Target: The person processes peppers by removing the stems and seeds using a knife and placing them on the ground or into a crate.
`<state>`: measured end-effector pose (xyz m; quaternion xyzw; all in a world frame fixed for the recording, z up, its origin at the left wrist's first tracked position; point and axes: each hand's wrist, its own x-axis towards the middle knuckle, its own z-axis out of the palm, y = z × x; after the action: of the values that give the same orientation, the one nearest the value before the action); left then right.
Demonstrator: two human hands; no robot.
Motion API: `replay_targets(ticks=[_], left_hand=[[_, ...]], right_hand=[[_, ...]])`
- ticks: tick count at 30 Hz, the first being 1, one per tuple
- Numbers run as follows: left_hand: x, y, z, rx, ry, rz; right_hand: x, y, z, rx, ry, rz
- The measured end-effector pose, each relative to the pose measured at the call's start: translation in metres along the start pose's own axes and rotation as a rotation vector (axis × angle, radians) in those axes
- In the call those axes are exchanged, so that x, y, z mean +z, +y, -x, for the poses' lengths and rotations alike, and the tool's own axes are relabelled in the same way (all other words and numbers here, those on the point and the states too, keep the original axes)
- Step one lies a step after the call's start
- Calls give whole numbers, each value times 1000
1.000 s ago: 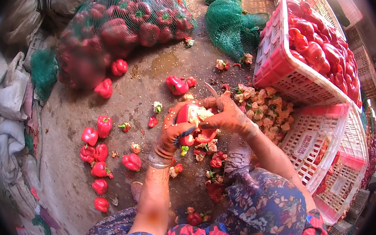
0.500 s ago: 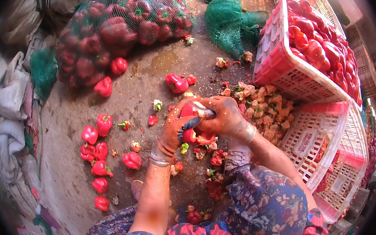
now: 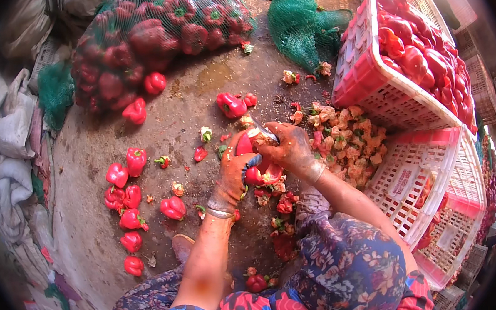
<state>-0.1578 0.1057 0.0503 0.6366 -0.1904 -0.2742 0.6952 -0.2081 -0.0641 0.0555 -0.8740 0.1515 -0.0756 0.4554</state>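
Observation:
My left hand (image 3: 230,171), in a stained orange glove with a dark thumb, is closed around a red bell pepper (image 3: 243,145). My right hand (image 3: 289,150), in a similar glove, is closed on a small knife; its shiny blade (image 3: 265,131) shows beside the pepper, the handle hidden in the fist. Pale core or seed matter shows between the hands. Just below them is a cut-open red bell pepper (image 3: 263,175); I cannot tell whether fingers touch it. Beyond the hands lies a whole red pepper (image 3: 231,105).
Several red peppers (image 3: 130,219) lie on the floor at left. A net sack of peppers (image 3: 161,35) and green netting (image 3: 301,23) are at the back. At right are a pile of cut cores (image 3: 350,146), a full pepper crate (image 3: 365,80) and a tipped crate (image 3: 409,179).
My right hand has shifted slightly left and turned, so the knife blade now shows farther up, above the fingers. My left hand still grips the pepper. The view has moved a little.

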Motion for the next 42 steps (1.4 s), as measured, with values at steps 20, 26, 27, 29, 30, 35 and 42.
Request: replay_targets(ticks=[20,26,27,29,30,35,42], left_hand=[[101,150,0,273,-456,605],[-123,34,-40,342,717,-808],[-161,29,-29,141,829,-1142],[-250,-14,8,-337,965,-1365],[-285,-37,28,-393,928,-1519],[-285,-50,21,-537,839,-1389],[-185,-9,8,154,667,-488]], right_hand=[[7,23,7,486,-764,-541],[-29,46,2,532,10,-770],[-34,57,4,612,77,-888],[-24,53,10,667,-35,-875],[-21,50,13,692,-95,-861],[-11,41,21,711,-265,-775],[7,-29,-1,256,-519,-455]])
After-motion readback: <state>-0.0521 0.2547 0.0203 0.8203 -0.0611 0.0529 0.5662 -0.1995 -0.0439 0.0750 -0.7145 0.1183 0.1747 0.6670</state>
